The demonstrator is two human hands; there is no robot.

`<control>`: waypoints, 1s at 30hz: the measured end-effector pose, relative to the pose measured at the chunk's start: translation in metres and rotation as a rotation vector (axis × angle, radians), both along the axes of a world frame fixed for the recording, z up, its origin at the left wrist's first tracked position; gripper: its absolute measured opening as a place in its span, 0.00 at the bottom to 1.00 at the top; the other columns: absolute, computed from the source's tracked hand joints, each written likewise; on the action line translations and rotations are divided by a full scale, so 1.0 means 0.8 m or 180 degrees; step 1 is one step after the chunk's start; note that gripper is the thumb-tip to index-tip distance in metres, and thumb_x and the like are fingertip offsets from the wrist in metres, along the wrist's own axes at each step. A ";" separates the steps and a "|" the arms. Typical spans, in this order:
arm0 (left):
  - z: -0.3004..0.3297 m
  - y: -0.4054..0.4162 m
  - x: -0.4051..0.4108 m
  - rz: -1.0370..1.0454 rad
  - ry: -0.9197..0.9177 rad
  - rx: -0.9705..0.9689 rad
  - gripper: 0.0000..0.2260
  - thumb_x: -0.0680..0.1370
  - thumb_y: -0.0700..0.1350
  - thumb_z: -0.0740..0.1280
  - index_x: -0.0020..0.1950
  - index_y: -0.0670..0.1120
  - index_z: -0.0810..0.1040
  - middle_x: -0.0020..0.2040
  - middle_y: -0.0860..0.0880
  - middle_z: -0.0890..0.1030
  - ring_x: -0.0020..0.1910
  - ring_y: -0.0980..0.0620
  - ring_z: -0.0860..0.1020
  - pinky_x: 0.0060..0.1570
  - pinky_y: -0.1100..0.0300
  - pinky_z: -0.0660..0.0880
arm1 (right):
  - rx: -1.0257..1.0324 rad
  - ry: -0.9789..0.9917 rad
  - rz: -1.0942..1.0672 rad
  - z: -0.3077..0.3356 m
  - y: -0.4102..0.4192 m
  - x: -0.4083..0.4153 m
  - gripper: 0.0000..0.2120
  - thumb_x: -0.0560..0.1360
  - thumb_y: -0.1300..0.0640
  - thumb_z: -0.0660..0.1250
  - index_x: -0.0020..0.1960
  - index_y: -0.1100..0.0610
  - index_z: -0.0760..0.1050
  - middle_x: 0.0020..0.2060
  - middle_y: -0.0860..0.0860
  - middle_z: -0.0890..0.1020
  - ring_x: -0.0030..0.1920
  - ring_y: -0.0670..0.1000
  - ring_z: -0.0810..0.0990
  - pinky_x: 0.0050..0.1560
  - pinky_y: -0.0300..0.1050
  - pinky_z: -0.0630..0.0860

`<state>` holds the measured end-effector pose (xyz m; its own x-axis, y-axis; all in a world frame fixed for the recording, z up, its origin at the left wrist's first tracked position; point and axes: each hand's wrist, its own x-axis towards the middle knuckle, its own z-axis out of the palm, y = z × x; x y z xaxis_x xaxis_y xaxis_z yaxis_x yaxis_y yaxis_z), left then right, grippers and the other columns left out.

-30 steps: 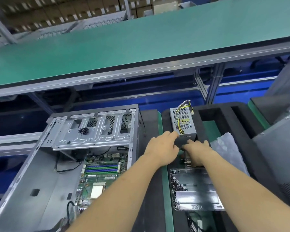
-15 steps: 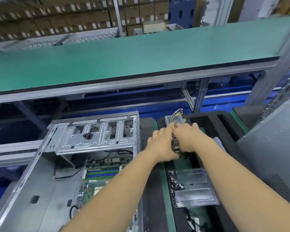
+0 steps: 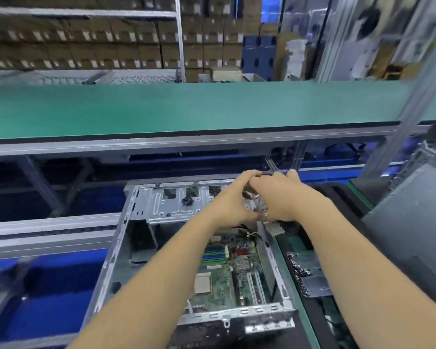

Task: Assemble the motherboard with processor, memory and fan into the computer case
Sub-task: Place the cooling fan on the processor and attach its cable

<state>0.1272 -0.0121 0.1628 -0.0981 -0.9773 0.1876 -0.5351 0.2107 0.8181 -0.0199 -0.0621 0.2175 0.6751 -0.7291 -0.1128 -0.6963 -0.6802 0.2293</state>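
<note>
The open grey computer case (image 3: 116, 250) lies on its side in front of me. Inside it sits the green motherboard (image 3: 227, 275), with a beige processor square (image 3: 203, 283) and blue and green memory slots (image 3: 214, 254). My left hand (image 3: 233, 201) and my right hand (image 3: 281, 197) are cupped together above the case's far right corner. Between them they grip a small metal finned cooler (image 3: 271, 224). Most of the cooler is hidden by my fingers, and only its silver fins show below my right palm.
A black foam tray (image 3: 337, 197) lies right of the case, holding a metal plate with screws (image 3: 310, 275). A grey case panel (image 3: 413, 238) leans at the far right. A green shelf (image 3: 186, 107) spans above. The drive cage (image 3: 166, 202) covers the case's far end.
Both hands have lifted the finned cooler out of the foam tray and carried it left, to above the case's far right corner. My view has swung left and up.
</note>
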 end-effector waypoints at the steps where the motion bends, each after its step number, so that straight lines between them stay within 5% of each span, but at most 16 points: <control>1: -0.001 0.011 0.014 0.0002 0.0007 0.0002 0.39 0.68 0.47 0.79 0.72 0.61 0.62 0.57 0.58 0.76 0.56 0.61 0.75 0.51 0.68 0.71 | -0.0066 -0.0011 0.0045 0.000 0.010 0.011 0.25 0.76 0.52 0.72 0.68 0.50 0.64 0.60 0.50 0.78 0.59 0.59 0.73 0.64 0.63 0.62; 5: 0.000 0.042 0.050 -0.0099 0.0073 0.0068 0.46 0.65 0.51 0.81 0.75 0.62 0.56 0.60 0.56 0.75 0.57 0.62 0.74 0.52 0.70 0.72 | -0.0111 0.0049 0.0016 0.017 0.040 0.049 0.30 0.71 0.48 0.76 0.67 0.49 0.64 0.55 0.48 0.78 0.51 0.56 0.67 0.61 0.60 0.62; 10: -0.002 0.058 0.077 0.0151 0.0324 -0.0059 0.43 0.63 0.45 0.81 0.70 0.63 0.61 0.57 0.62 0.74 0.57 0.66 0.73 0.55 0.57 0.78 | 0.0027 -0.0061 0.0154 0.025 0.060 0.090 0.32 0.68 0.49 0.79 0.65 0.49 0.66 0.57 0.48 0.78 0.52 0.56 0.73 0.62 0.60 0.63; 12: -0.007 0.064 0.092 0.0200 0.0279 0.0009 0.43 0.63 0.45 0.81 0.70 0.64 0.62 0.58 0.63 0.74 0.60 0.65 0.72 0.56 0.59 0.76 | 0.0151 -0.0154 0.0229 0.017 0.060 0.100 0.33 0.68 0.49 0.79 0.66 0.49 0.65 0.56 0.47 0.78 0.57 0.57 0.75 0.62 0.59 0.63; 16: -0.012 0.071 0.120 0.0175 0.0100 0.0318 0.37 0.63 0.45 0.81 0.63 0.64 0.66 0.57 0.60 0.74 0.59 0.63 0.74 0.52 0.64 0.75 | 0.0701 -0.0566 0.0428 -0.004 0.052 0.116 0.32 0.67 0.48 0.79 0.63 0.46 0.64 0.40 0.36 0.71 0.49 0.53 0.73 0.55 0.54 0.62; 21: -0.016 0.078 0.149 0.0284 -0.0111 0.0634 0.29 0.61 0.45 0.83 0.47 0.67 0.68 0.55 0.56 0.75 0.49 0.59 0.77 0.49 0.58 0.78 | 0.1395 -0.1123 0.0595 -0.030 0.042 0.131 0.31 0.66 0.46 0.79 0.63 0.45 0.68 0.54 0.39 0.77 0.53 0.48 0.75 0.57 0.52 0.69; 26: -0.024 0.086 0.160 0.0298 -0.0139 0.0802 0.27 0.60 0.44 0.83 0.42 0.67 0.71 0.52 0.54 0.77 0.41 0.61 0.78 0.44 0.60 0.80 | 0.1874 -0.1239 0.0645 -0.057 0.038 0.138 0.25 0.64 0.49 0.79 0.54 0.44 0.68 0.48 0.43 0.79 0.48 0.51 0.77 0.49 0.48 0.68; 30: -0.034 0.089 0.157 0.0440 -0.0147 0.0868 0.26 0.59 0.46 0.83 0.48 0.63 0.74 0.48 0.55 0.78 0.39 0.60 0.77 0.47 0.55 0.81 | 0.2113 -0.1480 0.0557 -0.072 0.037 0.132 0.24 0.63 0.49 0.79 0.52 0.42 0.68 0.50 0.45 0.80 0.49 0.52 0.79 0.49 0.52 0.79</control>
<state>0.2531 0.0592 0.1352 0.0369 -0.9957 -0.0851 -0.5814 -0.0907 0.8086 0.0860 -0.0328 0.1602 0.8565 -0.4893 -0.1642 -0.4926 -0.6799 -0.5432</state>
